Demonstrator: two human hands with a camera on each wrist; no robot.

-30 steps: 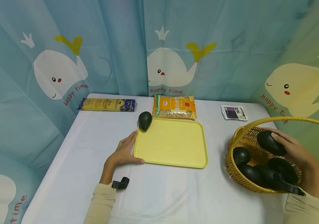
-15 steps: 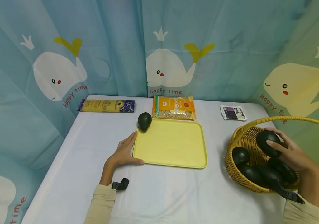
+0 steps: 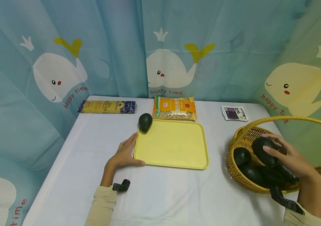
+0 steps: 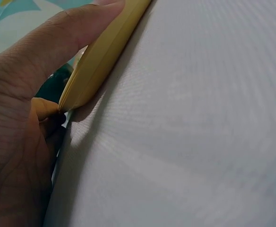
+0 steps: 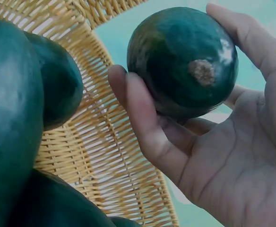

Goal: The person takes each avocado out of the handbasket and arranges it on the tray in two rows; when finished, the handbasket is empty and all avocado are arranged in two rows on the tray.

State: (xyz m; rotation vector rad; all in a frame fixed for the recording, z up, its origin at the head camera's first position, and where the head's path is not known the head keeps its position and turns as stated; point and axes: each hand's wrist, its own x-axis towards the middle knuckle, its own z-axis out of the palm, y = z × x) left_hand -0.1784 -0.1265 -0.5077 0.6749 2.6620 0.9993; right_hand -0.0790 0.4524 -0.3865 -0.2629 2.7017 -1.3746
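My right hand [image 3: 293,157] grips a dark green avocado [image 3: 263,151] over the wicker basket [image 3: 235,177], fingers and thumb around its sides. The right wrist view shows the brown stem scar on this avocado [image 5: 183,61], with more avocados [image 5: 10,109] to the left in the basket. At the yellow tray's [image 3: 171,144] near left corner, my left hand [image 3: 124,154] rests with its fingers along the left edge and its thumb at the front edge. Another avocado [image 3: 145,122] lies at the tray's far left corner. The left wrist view has the thumb [image 4: 62,42] against the tray's rim.
Behind the tray lies an orange bag of grain [image 3: 174,108]. A long yellow and purple packet [image 3: 107,107] is at the back left, and a small white and purple packet [image 3: 234,113] at the back right. The basket's tall handle [image 3: 296,118] arches over the right side.
My right hand has drawn the avocado slightly left within the basket area, first lifting and turning it, then lowering a little. The left hand and tray stay put.
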